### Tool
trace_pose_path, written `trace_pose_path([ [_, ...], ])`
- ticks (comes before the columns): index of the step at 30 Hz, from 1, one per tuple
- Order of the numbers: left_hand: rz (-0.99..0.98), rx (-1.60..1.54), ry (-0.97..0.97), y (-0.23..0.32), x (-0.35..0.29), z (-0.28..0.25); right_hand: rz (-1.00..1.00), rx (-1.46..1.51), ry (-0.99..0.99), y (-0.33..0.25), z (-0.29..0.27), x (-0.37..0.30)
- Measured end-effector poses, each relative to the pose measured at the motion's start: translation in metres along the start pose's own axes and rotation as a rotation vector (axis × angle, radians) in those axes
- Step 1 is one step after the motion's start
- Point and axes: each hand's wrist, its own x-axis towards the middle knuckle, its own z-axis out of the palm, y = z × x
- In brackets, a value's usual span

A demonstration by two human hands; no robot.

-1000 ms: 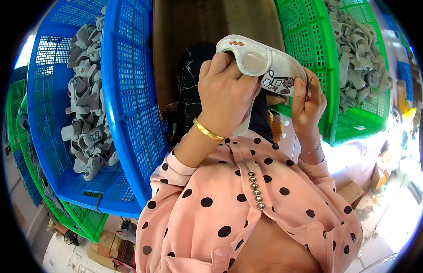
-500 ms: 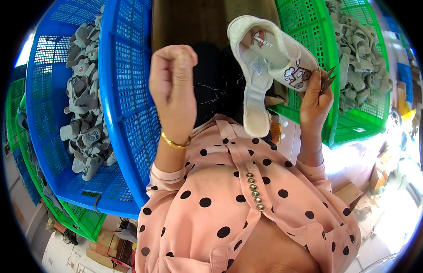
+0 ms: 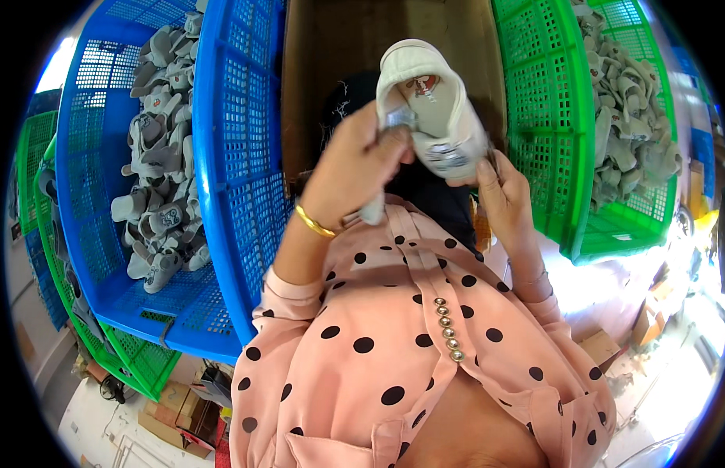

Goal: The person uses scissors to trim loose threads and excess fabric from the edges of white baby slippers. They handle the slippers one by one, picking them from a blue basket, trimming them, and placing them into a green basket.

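Observation:
A small pale strap shoe (image 3: 462, 105) with a cartoon print on its toe is in front of me, heel pointing away. My right hand (image 3: 506, 191) grips it at the toe, thumb against the upper. A dark, thin pointed tool (image 3: 492, 161) sits in that same hand, mostly hidden by the fingers. At the shoe's left side, my left hand (image 3: 362, 160) is closed on its edge near the opening, thumb on top and somewhat blurred. The loose strap (image 3: 373, 209) hangs below the left hand. A red picture shows on the insole.
On the left stands a blue plastic crate (image 3: 230, 156) with several similar grey shoes (image 3: 163, 148) in it. To the right, a green crate (image 3: 542, 117) stands beside more piled shoes (image 3: 623, 117). A cardboard box (image 3: 323, 39) lies ahead, beyond my dark-clothed legs.
My left hand has come right from apart and taken hold of the shoe's side. The shoe has turned more upright and shifted slightly left, with the right hand still at its toe.

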Motion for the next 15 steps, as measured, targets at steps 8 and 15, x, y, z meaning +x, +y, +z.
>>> trace_pose_path([
  [8,-0.152,0.83,-0.37,0.006,0.014,-0.01,-0.231,-0.471,-0.019,-0.019,0.001,0.009],
  [15,-0.02,0.891,-0.389,-0.033,0.026,-0.003,-0.084,-0.663,-0.241,0.024,0.007,0.016],
])
